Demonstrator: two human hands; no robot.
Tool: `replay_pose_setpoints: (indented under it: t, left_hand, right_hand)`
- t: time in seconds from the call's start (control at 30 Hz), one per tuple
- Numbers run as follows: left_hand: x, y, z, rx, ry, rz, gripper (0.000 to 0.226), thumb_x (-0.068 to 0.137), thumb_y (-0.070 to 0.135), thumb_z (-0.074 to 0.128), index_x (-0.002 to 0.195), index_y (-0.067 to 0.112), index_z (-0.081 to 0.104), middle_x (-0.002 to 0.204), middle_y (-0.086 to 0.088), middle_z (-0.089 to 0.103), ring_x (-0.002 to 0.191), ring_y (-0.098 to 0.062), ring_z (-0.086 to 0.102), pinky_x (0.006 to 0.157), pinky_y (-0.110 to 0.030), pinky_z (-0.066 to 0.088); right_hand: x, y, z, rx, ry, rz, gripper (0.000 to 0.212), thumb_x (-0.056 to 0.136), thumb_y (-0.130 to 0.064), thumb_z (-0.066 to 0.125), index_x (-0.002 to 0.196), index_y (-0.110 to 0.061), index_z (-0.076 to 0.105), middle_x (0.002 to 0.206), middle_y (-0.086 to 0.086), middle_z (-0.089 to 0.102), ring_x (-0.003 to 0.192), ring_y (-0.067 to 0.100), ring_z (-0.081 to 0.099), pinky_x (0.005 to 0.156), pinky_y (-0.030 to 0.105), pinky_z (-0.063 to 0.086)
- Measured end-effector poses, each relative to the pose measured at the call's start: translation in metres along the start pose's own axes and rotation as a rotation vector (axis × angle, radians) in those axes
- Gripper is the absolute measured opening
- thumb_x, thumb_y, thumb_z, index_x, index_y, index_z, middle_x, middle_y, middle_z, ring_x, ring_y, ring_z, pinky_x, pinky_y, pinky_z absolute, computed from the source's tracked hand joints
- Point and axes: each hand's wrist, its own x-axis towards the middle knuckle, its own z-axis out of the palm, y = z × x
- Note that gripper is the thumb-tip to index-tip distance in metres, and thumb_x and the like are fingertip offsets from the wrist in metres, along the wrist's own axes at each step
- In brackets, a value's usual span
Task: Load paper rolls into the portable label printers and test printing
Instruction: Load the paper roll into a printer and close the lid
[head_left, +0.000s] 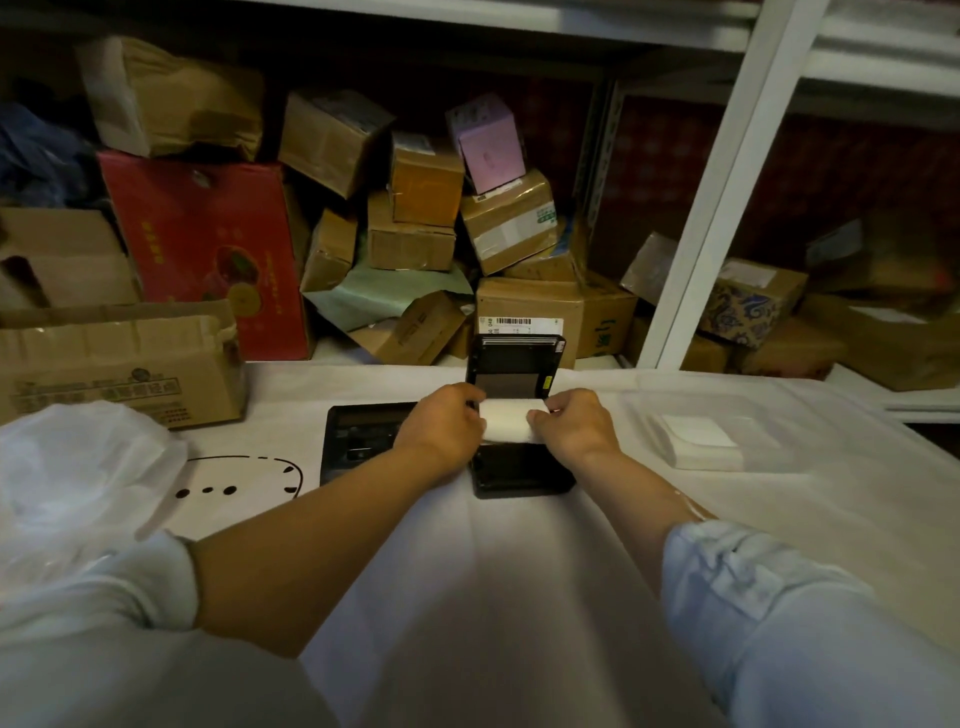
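Observation:
A black label printer (519, 470) lies on the white-covered table with its lid (514, 364) standing upright and open. A white paper roll (508, 420) sits over the printer's open bay. My left hand (441, 428) grips the roll's left end and my right hand (574, 423) grips its right end. A second black printer (358, 439) lies flat just to the left, partly hidden behind my left hand.
A stack of white folded paper (701, 441) lies in a clear plastic tray at the right. A white plastic bag (78, 483) is at the left, a cardboard box (119, 364) behind it. Piled cartons (415, 218) fill the shelf beyond the table. A white shelf post (711, 208) stands at the right.

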Motion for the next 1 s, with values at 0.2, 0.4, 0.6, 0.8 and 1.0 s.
replay_pose_setpoints:
  t: [0.2, 0.4, 0.6, 0.8, 1.0]
  left_hand:
    - [0.001, 0.002, 0.003, -0.19, -0.009, -0.102, 0.04, 0.088, 0.012, 0.062, 0.127, 0.017, 0.055, 0.124, -0.013, 0.058, 0.116, -0.027, 0.055, 0.103, -0.034, 0.042]
    - [-0.002, 0.0, 0.004, -0.118, -0.088, -0.08, 0.035, 0.088, 0.011, 0.063, 0.122, 0.015, 0.058, 0.136, -0.01, 0.051, 0.114, -0.023, 0.058, 0.097, -0.029, 0.043]
    - [-0.004, -0.004, 0.002, 0.348, 0.028, 0.177, 0.025, 0.094, 0.021, 0.053, 0.116, 0.025, 0.064, 0.121, -0.003, 0.059, 0.107, -0.02, 0.057, 0.092, -0.036, 0.052]
    - [-0.007, -0.007, 0.01, 0.618, -0.065, 0.388, 0.029, 0.097, 0.025, 0.048, 0.123, 0.02, 0.061, 0.13, -0.004, 0.056, 0.117, -0.021, 0.054, 0.098, -0.036, 0.048]
    - [-0.005, -0.001, 0.007, 0.732, -0.105, 0.382, 0.034, 0.095, 0.027, 0.052, 0.127, 0.017, 0.056, 0.133, -0.005, 0.054, 0.12, -0.023, 0.053, 0.1, -0.037, 0.046]
  right_hand:
    - [0.01, 0.008, 0.005, 0.126, 0.01, 0.073, 0.038, 0.088, -0.017, 0.066, 0.126, -0.011, 0.059, 0.13, 0.011, 0.057, 0.116, 0.028, 0.054, 0.098, 0.032, 0.046]
    - [0.011, 0.012, 0.004, 0.099, 0.005, 0.06, 0.037, 0.087, -0.015, 0.068, 0.123, -0.015, 0.06, 0.128, 0.01, 0.058, 0.11, 0.028, 0.059, 0.097, 0.036, 0.05]
    - [0.01, 0.021, 0.002, -0.005, -0.013, 0.011, 0.034, 0.085, -0.016, 0.07, 0.118, -0.019, 0.061, 0.115, 0.01, 0.064, 0.102, 0.027, 0.064, 0.091, 0.038, 0.054]
    - [0.008, 0.021, 0.007, -0.126, 0.026, -0.061, 0.039, 0.082, -0.025, 0.074, 0.118, -0.022, 0.059, 0.11, 0.006, 0.066, 0.094, 0.025, 0.065, 0.084, 0.035, 0.055]
    - [0.005, 0.017, -0.004, -0.316, 0.173, -0.187, 0.053, 0.084, -0.035, 0.07, 0.133, -0.028, 0.051, 0.128, 0.004, 0.056, 0.114, 0.024, 0.055, 0.084, 0.033, 0.05]
